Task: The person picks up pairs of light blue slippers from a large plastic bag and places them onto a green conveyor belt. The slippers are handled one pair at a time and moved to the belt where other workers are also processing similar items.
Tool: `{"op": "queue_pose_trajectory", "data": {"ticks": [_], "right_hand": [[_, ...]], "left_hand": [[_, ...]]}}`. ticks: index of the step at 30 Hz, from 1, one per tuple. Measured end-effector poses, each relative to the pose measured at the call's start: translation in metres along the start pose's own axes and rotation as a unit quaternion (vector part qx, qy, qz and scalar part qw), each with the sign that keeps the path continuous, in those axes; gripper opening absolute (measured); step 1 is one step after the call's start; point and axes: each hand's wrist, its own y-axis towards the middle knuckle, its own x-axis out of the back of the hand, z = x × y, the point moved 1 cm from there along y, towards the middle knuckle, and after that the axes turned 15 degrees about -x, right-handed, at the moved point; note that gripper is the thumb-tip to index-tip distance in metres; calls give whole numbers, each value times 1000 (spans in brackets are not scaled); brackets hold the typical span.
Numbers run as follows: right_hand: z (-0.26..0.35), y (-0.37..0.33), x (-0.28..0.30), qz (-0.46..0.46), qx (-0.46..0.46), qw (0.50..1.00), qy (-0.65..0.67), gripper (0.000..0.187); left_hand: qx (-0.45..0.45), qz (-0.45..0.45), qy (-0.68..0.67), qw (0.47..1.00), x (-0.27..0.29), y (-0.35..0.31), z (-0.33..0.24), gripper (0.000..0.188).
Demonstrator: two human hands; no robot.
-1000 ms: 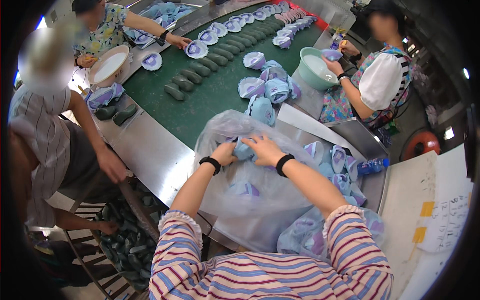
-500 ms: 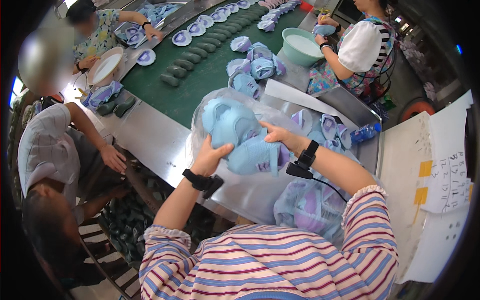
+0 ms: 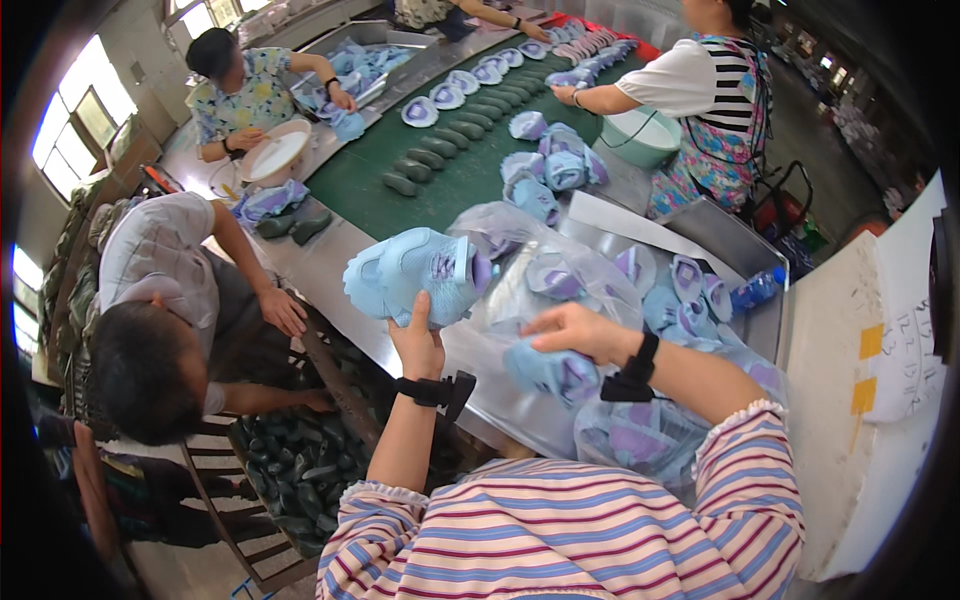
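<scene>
My left hand (image 3: 419, 345) grips a light blue shoe upper (image 3: 405, 275) with purple lacing and a purple lining, holding it up over the table edge. A second blue shoe upper (image 3: 550, 370), blurred, is below my right hand (image 3: 582, 335), whose fingers stretch out just above it. Whether they touch it is hard to see. Clear plastic bags with more blue and purple uppers (image 3: 630, 440) lie beside my right forearm. Another clear plastic bag (image 3: 600, 260) spreads over the metal table beyond my right hand.
Dark green shoe lasts (image 3: 440, 147) and round purple-white pieces (image 3: 447, 95) line the green belt (image 3: 360, 215). Co-workers sit and stand around it, near a beige basin (image 3: 275, 155) and a green basin (image 3: 645, 140). A crate of dark lasts (image 3: 290, 460) stands lower left; a blue bottle (image 3: 758, 288) is right.
My hands have moved apart: the left carried one upper leftward, while the other dropped lower under my right hand. The view has shifted. The right co-worker's arm now reaches over the belt.
</scene>
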Motion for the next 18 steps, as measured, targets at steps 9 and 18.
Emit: {"op": "queue_pose_trajectory", "data": {"ticks": [9,18], "right_hand": [[27,44,44,87,97,986,106,64],[33,8,-16,-155,295,908,-254,32]], "left_hand": [[40,203,14,978,12,-1,-6,43],[-97,31,48,994,-25,-7,-1,39]]}}
